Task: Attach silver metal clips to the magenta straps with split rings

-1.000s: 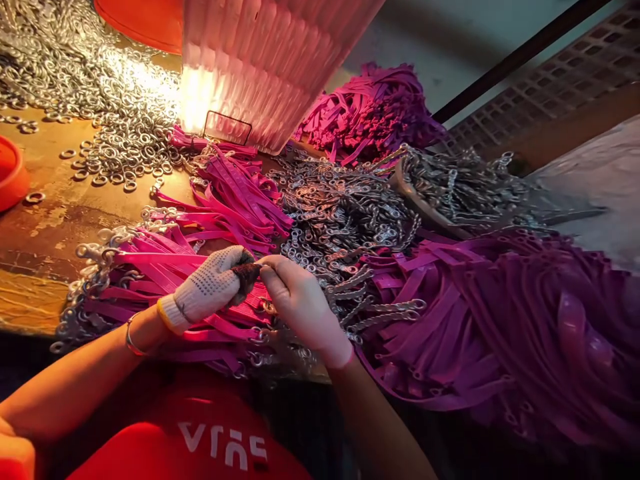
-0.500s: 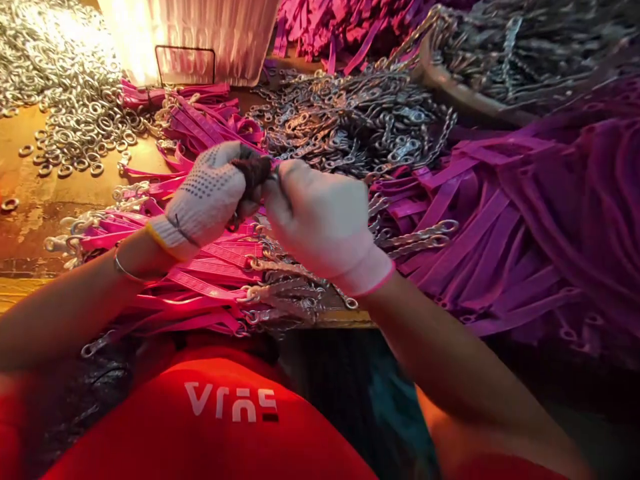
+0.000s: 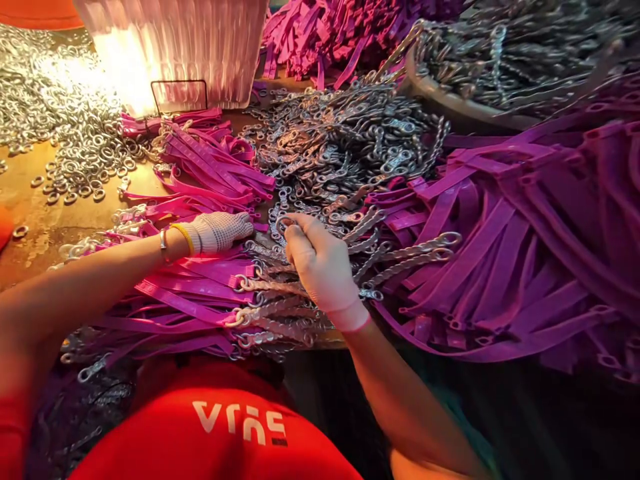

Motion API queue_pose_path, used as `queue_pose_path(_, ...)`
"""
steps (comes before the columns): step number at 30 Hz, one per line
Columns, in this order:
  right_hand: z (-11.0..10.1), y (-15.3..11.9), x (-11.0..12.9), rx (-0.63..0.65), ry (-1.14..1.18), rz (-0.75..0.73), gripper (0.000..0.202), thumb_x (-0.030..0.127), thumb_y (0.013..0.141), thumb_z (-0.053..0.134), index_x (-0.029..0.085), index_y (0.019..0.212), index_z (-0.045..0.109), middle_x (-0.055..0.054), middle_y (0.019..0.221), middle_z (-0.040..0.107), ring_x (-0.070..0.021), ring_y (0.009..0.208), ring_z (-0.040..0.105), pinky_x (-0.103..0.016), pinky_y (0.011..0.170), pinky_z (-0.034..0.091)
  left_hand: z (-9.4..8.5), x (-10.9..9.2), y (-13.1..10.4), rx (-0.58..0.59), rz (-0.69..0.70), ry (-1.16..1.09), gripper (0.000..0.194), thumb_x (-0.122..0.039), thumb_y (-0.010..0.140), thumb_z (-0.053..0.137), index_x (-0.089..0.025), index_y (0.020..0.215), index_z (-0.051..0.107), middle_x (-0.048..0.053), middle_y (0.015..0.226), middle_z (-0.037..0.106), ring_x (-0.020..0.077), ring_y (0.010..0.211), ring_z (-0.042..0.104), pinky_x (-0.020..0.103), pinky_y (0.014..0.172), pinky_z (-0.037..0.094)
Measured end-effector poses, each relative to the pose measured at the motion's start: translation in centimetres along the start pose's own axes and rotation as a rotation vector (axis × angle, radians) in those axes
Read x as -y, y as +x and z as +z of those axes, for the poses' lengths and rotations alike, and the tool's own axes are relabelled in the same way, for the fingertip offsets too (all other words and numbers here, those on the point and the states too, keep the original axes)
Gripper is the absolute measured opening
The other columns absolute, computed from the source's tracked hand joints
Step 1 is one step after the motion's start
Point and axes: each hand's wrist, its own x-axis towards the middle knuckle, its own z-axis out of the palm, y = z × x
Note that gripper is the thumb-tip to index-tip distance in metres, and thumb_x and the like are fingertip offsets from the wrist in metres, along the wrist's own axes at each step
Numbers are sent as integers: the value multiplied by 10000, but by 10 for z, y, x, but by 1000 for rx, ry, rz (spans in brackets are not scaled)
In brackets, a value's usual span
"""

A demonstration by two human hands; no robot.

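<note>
My right hand, in a pale glove, is closed with a metal ring at its thumb and forefinger. Below and beside it lie twisted metal chains, several joined to pink straps. My left hand, in a white glove with dark dots, is low over the pink straps, its fingers curled and pointing right. What those fingers hold, if anything, is hidden. A small gap separates the two hands.
A heap of loose metal rings lies at left, beside a ribbed translucent bin. Dark chains are piled behind my hands. A rimmed container heaped with chains stands back right. Purple straps spread across the right.
My hands were together, higher up, with a dark item at the left fingers. They have moved apart and down toward me, left hand onto the straps. The dark item no longer shows.
</note>
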Motion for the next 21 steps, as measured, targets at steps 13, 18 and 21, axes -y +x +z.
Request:
queue_pose_path(13,28,-12,36,162,-298,-261,310,212,1003,423,175,1201,658,-74,1026,756,-198,907,696,-277,798,473,-42,-59,-93,-258,-486,-1288,124,-264,898,516,-162,864,577,-29,584,497,72,414,379,195,384,277)
queue_pose_path(18,37,-20,45,193,-622,-408,287,186,984,429,168,1147,665,-65,846,710,-183,702,622,-289,623,357,-30,-77,-103,-331,-471,-1106,245,-312,933,506,-165,739,538,-30,558,488,83,466,391,213,437,288)
queue_pose_path(21,43,-25,42,163,-744,-504,272,180,977,432,151,1150,640,-63,815,682,-174,646,567,-311,574,284,-26,-75,-104,-370,-371,-814,220,-240,915,511,-141,732,582,-5,650,558,97,583,436,225,534,322)
